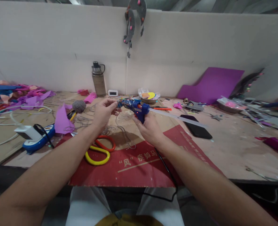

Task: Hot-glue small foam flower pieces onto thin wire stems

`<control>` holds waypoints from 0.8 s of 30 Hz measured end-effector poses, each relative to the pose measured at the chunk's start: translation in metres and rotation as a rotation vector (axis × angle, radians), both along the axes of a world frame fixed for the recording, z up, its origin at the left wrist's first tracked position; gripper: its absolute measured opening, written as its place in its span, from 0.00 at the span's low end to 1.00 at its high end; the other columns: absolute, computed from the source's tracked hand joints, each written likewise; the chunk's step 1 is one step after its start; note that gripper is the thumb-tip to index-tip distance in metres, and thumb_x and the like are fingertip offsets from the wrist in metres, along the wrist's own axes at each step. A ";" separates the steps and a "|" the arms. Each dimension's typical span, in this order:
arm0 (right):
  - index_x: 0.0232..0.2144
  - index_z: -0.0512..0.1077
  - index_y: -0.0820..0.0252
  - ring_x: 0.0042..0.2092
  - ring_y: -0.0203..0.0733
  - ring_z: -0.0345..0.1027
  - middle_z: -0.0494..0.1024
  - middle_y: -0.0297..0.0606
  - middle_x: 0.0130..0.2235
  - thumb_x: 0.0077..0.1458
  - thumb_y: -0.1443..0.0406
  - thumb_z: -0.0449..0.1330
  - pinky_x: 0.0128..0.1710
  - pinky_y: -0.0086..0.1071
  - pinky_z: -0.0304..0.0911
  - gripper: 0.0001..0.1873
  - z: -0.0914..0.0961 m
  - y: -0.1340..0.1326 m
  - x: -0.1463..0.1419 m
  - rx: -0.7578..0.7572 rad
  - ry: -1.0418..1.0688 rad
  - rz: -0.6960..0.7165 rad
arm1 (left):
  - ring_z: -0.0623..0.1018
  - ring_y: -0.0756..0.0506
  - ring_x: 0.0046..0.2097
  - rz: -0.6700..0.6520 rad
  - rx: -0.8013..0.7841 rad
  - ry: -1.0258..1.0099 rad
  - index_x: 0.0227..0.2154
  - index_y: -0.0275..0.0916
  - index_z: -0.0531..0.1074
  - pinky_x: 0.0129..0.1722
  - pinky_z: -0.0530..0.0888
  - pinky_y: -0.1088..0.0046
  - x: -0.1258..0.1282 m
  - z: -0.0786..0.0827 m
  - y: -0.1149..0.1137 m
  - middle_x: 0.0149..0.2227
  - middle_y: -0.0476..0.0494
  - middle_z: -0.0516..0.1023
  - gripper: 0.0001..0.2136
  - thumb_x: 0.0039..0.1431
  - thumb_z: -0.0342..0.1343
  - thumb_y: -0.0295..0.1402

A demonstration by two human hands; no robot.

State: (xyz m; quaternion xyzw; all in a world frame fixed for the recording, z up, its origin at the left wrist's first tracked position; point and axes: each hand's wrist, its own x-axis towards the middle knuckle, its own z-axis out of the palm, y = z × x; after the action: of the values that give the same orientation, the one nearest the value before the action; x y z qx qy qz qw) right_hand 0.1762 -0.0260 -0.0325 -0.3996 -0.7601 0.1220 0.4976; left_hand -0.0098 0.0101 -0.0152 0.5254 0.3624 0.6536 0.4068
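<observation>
My right hand (150,127) is wrapped round the grip of a blue hot glue gun (140,110). A long translucent glue stick (176,116) sticks out of its back end, and its nozzle points left. At the nozzle, the fingers of my left hand (106,111) are pinched together on a strand of grey yarn (117,121), which hangs below them. What else the fingertips hold is too small to make out. Below my left forearm lie scissors (97,156) with red and yellow handles. Loose yarn runs over the table near a grey yarn ball (79,106).
A red printed board (139,169) covers the table's front edge, with the gun's black cord (167,169) across it. Around stand a water bottle (98,80), a small clock (112,93), a black phone (195,126), a blue power strip (41,139) and purple felt (211,84).
</observation>
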 end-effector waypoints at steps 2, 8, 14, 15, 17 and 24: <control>0.44 0.68 0.60 0.43 0.50 0.70 0.77 0.48 0.43 0.58 0.60 0.53 0.46 0.45 0.65 0.14 0.000 0.000 0.000 -0.002 -0.005 0.000 | 0.79 0.48 0.26 0.004 0.000 0.002 0.28 0.36 0.71 0.21 0.70 0.77 0.000 0.001 0.000 0.26 0.48 0.76 0.11 0.45 0.65 0.34; 0.44 0.68 0.61 0.44 0.51 0.70 0.77 0.49 0.43 0.58 0.60 0.53 0.45 0.45 0.64 0.14 0.000 0.001 0.000 0.013 -0.004 -0.003 | 0.79 0.48 0.25 -0.004 -0.006 0.000 0.28 0.36 0.70 0.21 0.70 0.77 0.001 0.001 -0.001 0.25 0.48 0.76 0.11 0.45 0.65 0.35; 0.46 0.68 0.60 0.44 0.51 0.69 0.76 0.49 0.44 0.58 0.59 0.53 0.46 0.46 0.64 0.15 0.000 0.000 0.000 0.002 -0.011 -0.008 | 0.79 0.48 0.26 0.000 0.004 0.010 0.28 0.36 0.70 0.21 0.70 0.77 0.000 -0.001 0.002 0.26 0.47 0.76 0.11 0.45 0.65 0.35; 0.46 0.68 0.60 0.44 0.51 0.69 0.76 0.49 0.44 0.58 0.59 0.53 0.46 0.46 0.64 0.15 0.000 0.000 0.000 0.002 -0.013 -0.011 | 0.79 0.48 0.26 0.003 0.005 0.009 0.28 0.36 0.70 0.21 0.70 0.77 -0.001 -0.001 0.002 0.26 0.47 0.76 0.11 0.45 0.65 0.35; 0.46 0.68 0.60 0.44 0.51 0.69 0.76 0.49 0.44 0.58 0.60 0.53 0.47 0.46 0.64 0.15 -0.001 0.000 0.000 0.003 -0.016 -0.017 | 0.79 0.47 0.26 0.008 0.008 0.004 0.29 0.36 0.71 0.21 0.70 0.77 -0.001 -0.002 0.002 0.26 0.47 0.76 0.11 0.45 0.65 0.35; 0.45 0.68 0.61 0.43 0.51 0.70 0.77 0.49 0.42 0.58 0.59 0.53 0.45 0.45 0.65 0.16 0.000 0.000 0.000 0.018 -0.019 -0.016 | 0.79 0.48 0.25 -0.010 0.006 0.017 0.29 0.36 0.70 0.21 0.71 0.78 0.000 -0.001 0.001 0.25 0.49 0.75 0.12 0.45 0.65 0.36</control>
State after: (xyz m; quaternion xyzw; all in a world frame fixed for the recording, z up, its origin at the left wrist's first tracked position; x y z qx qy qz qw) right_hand 0.1763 -0.0261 -0.0322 -0.4024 -0.7627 0.1074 0.4949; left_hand -0.0098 0.0106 -0.0159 0.5340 0.3612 0.6480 0.4055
